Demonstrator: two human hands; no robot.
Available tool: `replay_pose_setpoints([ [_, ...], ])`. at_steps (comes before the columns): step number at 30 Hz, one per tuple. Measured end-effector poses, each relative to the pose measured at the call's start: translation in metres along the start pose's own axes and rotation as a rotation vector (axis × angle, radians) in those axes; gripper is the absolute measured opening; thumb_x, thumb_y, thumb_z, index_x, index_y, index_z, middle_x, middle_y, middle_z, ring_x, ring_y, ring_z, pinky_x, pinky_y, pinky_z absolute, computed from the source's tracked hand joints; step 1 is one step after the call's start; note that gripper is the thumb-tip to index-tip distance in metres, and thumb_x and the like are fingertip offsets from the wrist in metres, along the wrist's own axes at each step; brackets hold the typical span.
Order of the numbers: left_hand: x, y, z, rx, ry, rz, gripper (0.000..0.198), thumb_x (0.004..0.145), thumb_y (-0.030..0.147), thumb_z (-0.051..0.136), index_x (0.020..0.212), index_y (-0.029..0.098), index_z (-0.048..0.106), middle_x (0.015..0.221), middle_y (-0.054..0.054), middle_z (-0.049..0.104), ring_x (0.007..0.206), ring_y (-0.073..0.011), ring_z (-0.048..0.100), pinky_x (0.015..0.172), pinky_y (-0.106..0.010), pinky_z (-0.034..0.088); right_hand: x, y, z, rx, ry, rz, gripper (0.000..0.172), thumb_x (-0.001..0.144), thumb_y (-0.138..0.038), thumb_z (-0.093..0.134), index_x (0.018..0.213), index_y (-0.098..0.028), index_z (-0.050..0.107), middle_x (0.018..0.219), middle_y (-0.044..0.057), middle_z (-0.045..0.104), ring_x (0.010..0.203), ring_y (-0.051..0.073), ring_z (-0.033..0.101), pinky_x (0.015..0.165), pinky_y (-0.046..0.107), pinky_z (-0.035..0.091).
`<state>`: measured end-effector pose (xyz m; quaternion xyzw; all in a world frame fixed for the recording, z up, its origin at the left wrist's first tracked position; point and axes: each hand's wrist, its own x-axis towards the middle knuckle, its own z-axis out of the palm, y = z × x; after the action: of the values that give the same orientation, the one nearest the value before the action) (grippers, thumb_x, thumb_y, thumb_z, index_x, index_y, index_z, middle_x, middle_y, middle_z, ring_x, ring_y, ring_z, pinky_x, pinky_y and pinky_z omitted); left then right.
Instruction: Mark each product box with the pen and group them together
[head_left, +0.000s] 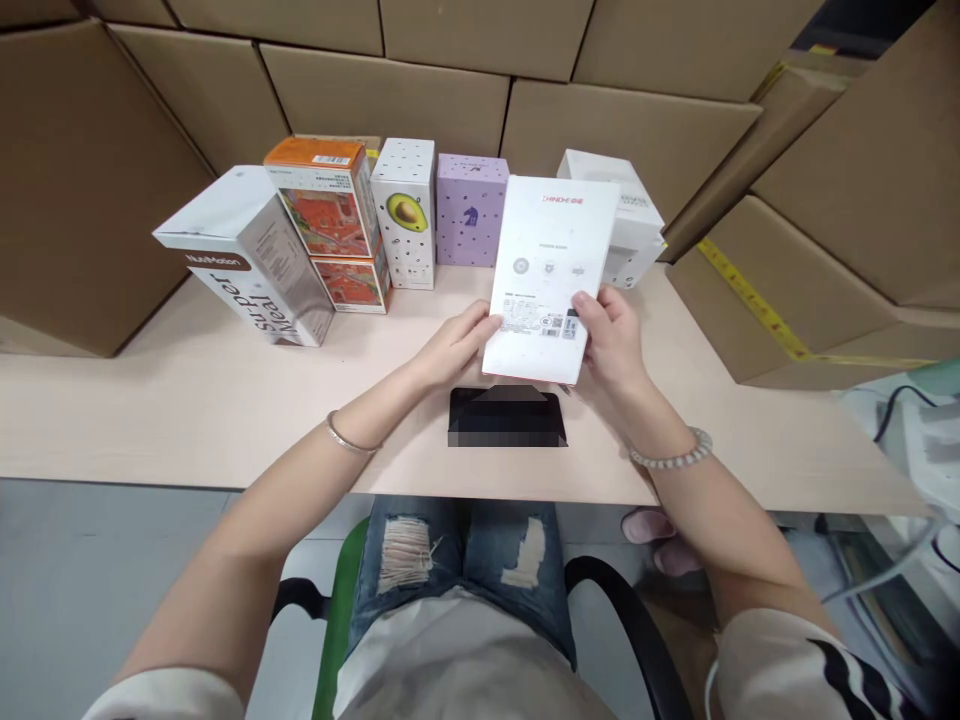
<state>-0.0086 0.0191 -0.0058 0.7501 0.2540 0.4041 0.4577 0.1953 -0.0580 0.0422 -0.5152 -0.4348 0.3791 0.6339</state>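
Note:
Both hands hold a flat white box (551,240) up above the table, its printed face with red lettering, icons and small codes turned toward me. My left hand (463,342) grips its lower left edge. My right hand (613,332) is closed on the lower right edge, thumb lying on the printed face. Below the box, a black phone-like slab (508,417) lies on the table near the front edge. A small thin item shows just under the box's lower right corner, too small to make out. Part of a white carton (634,205) behind is hidden by the held box.
Along the back stand a white Super Meal carton (277,270), two stacked orange boxes (326,215), an avocado-print box (405,250) and a purple box (469,215). Large cardboard boxes (390,110) wall the back and sides of the pale table (187,420). Cables (892,560) hang at the right.

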Motion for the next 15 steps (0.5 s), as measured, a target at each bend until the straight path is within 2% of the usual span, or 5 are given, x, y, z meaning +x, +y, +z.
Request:
replay_pose_setpoints([
  [4, -0.003, 0.004, 0.005, 0.026, 0.07, 0.004, 0.067, 0.089, 0.092, 0.054, 0.086, 0.025, 0.056, 0.07, 0.0, 0.054, 0.064, -0.0156, 0.051, 0.059, -0.033, 0.039, 0.001, 0.001, 0.0, -0.011, -0.056, -0.013, 0.049, 0.077, -0.07, 0.081, 0.1, -0.03, 0.065, 0.098, 0.006, 0.074, 0.1, 0.026, 0.074, 0.066, 0.034, 0.061],
  [7, -0.005, 0.006, 0.008, 0.083, 0.203, 0.021, 0.069, 0.084, 0.093, 0.058, 0.08, 0.025, 0.049, 0.064, 0.003, 0.044, 0.057, -0.0122, 0.04, 0.055, -0.031, 0.029, 0.003, 0.01, -0.004, -0.096, -0.057, -0.092, 0.054, 0.08, -0.068, 0.082, 0.119, -0.033, 0.067, 0.125, 0.007, 0.074, 0.115, 0.028, 0.071, 0.079, 0.037, 0.064],
  [10, -0.008, 0.013, 0.011, 0.136, 0.314, 0.051, 0.071, 0.081, 0.094, 0.062, 0.083, 0.024, 0.051, 0.069, 0.002, 0.05, 0.06, -0.0118, 0.043, 0.055, -0.03, 0.033, 0.004, 0.022, -0.006, -0.168, -0.156, -0.148, 0.082, 0.075, -0.062, 0.09, 0.145, -0.038, 0.056, 0.153, 0.008, 0.063, 0.13, 0.03, 0.066, 0.096, 0.042, 0.064],
  [12, -0.011, 0.019, 0.013, 0.179, 0.293, 0.089, 0.071, 0.08, 0.094, 0.063, 0.082, 0.024, 0.05, 0.069, 0.002, 0.052, 0.059, -0.0114, 0.044, 0.053, -0.029, 0.034, 0.004, 0.029, -0.004, -0.13, -0.29, -0.13, 0.104, 0.067, -0.062, 0.096, 0.156, -0.041, 0.046, 0.165, 0.008, 0.053, 0.137, 0.031, 0.064, 0.107, 0.046, 0.061],
  [15, -0.014, 0.026, 0.014, 0.21, 0.107, 0.166, 0.069, 0.083, 0.09, 0.063, 0.081, 0.024, 0.045, 0.063, 0.005, 0.05, 0.054, -0.0098, 0.045, 0.05, -0.027, 0.034, 0.002, 0.031, 0.002, -0.027, -0.464, -0.071, 0.121, 0.053, -0.07, 0.099, 0.158, -0.042, 0.044, 0.17, 0.007, 0.048, 0.145, 0.034, 0.059, 0.114, 0.049, 0.057],
])
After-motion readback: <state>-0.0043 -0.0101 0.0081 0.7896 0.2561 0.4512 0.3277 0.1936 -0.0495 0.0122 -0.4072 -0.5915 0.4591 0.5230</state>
